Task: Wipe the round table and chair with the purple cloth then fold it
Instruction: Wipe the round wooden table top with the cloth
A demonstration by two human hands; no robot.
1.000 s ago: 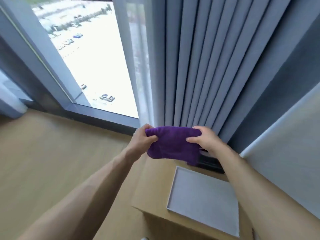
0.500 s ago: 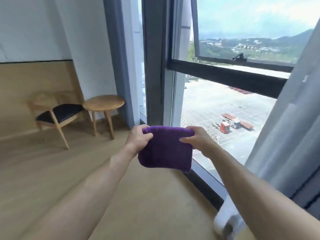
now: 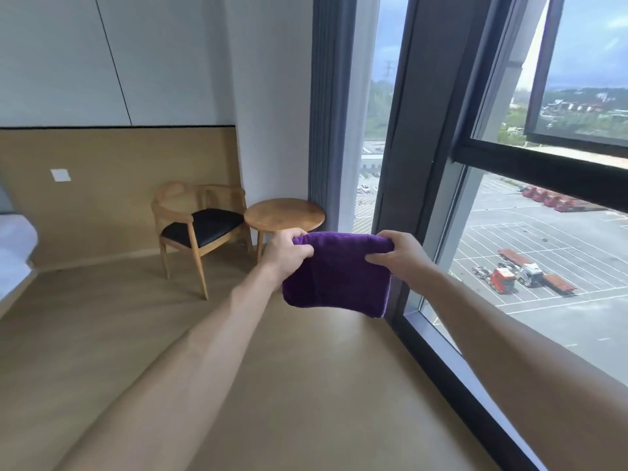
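Purple cloth (image 3: 336, 273) pinched between left hand (image 3: 285, 253), right hand (image 3: 397, 256)

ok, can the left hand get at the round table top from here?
Probably not yet: the left hand grips the purple cloth in mid-air, and the round table stands farther off across open floor; nothing blocks it.

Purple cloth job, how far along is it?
Nothing looks wiped yet. The left hand and right hand hold the purple cloth by its top corners in mid-air, away from the round wooden table and black-seated wooden chair. Wiping both and folding remain.
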